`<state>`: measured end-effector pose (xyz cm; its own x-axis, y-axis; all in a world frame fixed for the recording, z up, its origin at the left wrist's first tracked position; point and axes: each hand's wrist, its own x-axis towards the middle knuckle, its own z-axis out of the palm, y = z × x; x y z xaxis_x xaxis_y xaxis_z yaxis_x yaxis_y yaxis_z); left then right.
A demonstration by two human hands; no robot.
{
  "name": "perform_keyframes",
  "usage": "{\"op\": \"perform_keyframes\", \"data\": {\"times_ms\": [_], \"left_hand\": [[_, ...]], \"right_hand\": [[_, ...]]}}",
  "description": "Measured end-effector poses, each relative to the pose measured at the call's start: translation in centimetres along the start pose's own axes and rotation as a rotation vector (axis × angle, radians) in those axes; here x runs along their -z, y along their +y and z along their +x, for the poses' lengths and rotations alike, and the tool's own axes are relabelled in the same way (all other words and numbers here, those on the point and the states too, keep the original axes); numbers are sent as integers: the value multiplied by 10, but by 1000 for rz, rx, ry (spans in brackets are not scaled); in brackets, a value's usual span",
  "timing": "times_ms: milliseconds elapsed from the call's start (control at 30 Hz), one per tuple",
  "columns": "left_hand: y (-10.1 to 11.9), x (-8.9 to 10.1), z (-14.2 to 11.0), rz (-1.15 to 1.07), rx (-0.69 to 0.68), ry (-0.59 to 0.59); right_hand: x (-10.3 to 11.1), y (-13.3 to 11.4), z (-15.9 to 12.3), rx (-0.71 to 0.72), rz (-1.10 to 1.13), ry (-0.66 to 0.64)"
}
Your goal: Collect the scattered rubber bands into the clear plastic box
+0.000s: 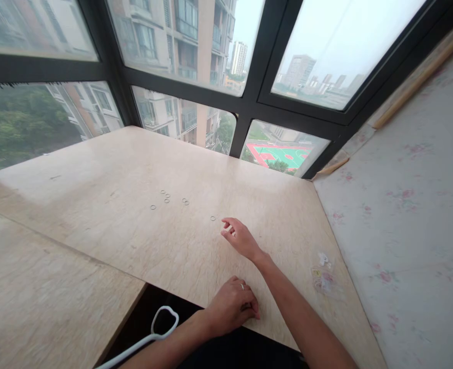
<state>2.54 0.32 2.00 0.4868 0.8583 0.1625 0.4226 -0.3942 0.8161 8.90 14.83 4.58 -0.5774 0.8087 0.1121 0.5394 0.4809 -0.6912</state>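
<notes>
The nearest thin ring (213,220) lies near frame centre, just off the fingertips of the right hand (240,239), parted and empty, where a careless brush could skid it across the desk (141,241); lower centre, the left hand (231,301) curls, contents impossible to tell.

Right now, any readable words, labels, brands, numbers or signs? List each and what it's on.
None readable.
Loose rings and countertop: no lettering visible.
Clear packet at right: too small and blurred to tell if anything's printed.
Sports court outside: painted lines, no legible number or sign.
</notes>
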Motion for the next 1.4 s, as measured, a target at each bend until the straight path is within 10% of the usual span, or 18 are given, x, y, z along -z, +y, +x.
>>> {"op": "perform_keyframes", "data": {"times_ms": [267, 800, 1167, 1400], "left_hand": [[2, -5, -3, 106, -25, 43], [8, -2, -4, 201, -17, 98], [-2, -7, -4, 108, -94, 170], [-8, -6, -2, 94, -73, 134]], "right_hand": [[-21, -2, 56, -28, -325, -126], [-1, 14, 15, -1, -63, -73], [48, 25, -79, -207, 912, 81], [78, 41, -157, -334, 907, 267]]}}
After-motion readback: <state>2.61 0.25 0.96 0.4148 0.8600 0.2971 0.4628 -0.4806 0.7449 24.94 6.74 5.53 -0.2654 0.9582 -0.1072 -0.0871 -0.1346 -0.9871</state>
